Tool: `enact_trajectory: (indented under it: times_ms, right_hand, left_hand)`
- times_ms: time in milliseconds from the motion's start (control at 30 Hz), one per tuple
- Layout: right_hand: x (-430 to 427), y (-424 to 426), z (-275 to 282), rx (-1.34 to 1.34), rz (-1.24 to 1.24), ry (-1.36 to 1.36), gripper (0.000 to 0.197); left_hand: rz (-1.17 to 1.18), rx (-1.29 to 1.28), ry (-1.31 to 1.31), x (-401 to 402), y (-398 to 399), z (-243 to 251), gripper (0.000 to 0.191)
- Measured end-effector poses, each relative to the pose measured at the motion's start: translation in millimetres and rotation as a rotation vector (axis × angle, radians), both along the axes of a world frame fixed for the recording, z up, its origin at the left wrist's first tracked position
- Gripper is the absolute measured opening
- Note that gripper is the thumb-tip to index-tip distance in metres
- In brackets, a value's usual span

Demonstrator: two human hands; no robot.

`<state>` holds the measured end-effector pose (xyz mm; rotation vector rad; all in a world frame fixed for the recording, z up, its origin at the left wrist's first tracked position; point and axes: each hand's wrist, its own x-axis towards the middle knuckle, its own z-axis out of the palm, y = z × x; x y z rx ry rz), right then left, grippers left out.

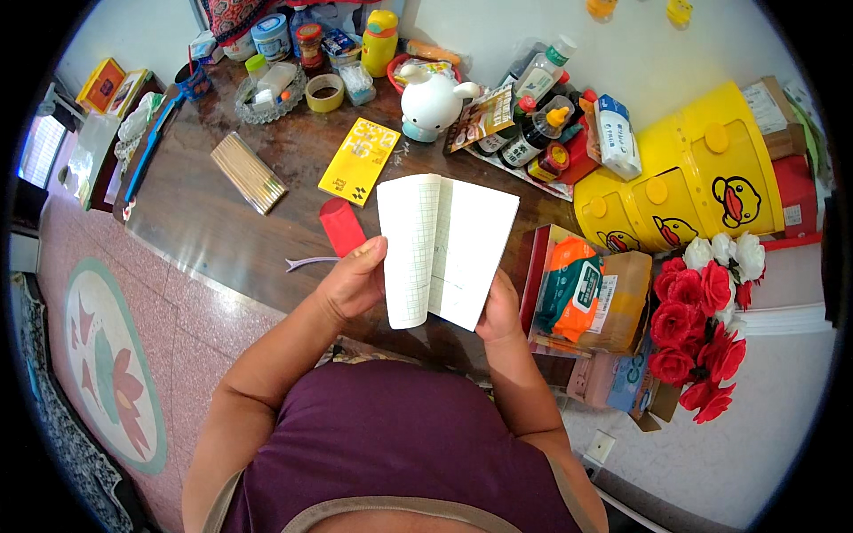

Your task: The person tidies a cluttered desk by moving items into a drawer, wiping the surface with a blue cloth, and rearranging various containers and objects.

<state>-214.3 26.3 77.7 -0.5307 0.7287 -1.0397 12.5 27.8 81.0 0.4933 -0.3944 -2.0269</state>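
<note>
An open paper notebook [476,246] with grid-lined pages is held up over the front of the dark wooden table [266,266]. My left hand [358,276] grips its left edge, thumb on the near side; a page there curls over. On the right edge, my right hand [500,308] holds it from behind, the fingers mostly hidden. Just beyond my left hand lie a red case [342,226] and a pale purple hair clip [312,261]. A yellow booklet [358,160] lies flat behind them, with a packet of slim wooden sticks [249,173] to its left.
A white animal figurine [433,103], sauce bottles [526,143], a tape roll [324,92] and a glass bowl [266,100] line the back. To the right stand a yellow drawer unit [680,173], a wipes packet [568,290] on a cardboard box [626,306], and artificial flowers [693,320].
</note>
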Motion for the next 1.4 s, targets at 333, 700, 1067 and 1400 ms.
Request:
enact_trajectory:
  times_ms: [333, 700, 1067, 1400]
  right_hand:
    - [5, -4, -1, 0.046, -0.029, 0.015, 0.038]
    - [7, -5, -4, 0.05, 0.015, -0.052, 0.043]
    - [17, -2, -7, 0.089, 0.019, -0.076, 0.045]
    - [28, -1, -11, 0.088, 0.069, -0.07, 0.042]
  left_hand:
    - [0.016, 0.035, 0.028, 4, 3, -6, 0.054]
    - [0.027, 0.091, 0.01, 5, 3, -11, 0.056]
    - [-0.005, 0.04, 0.025, 7, 8, -10, 0.064]
    - [0.068, 0.075, -0.034, 14, 12, -25, 0.043]
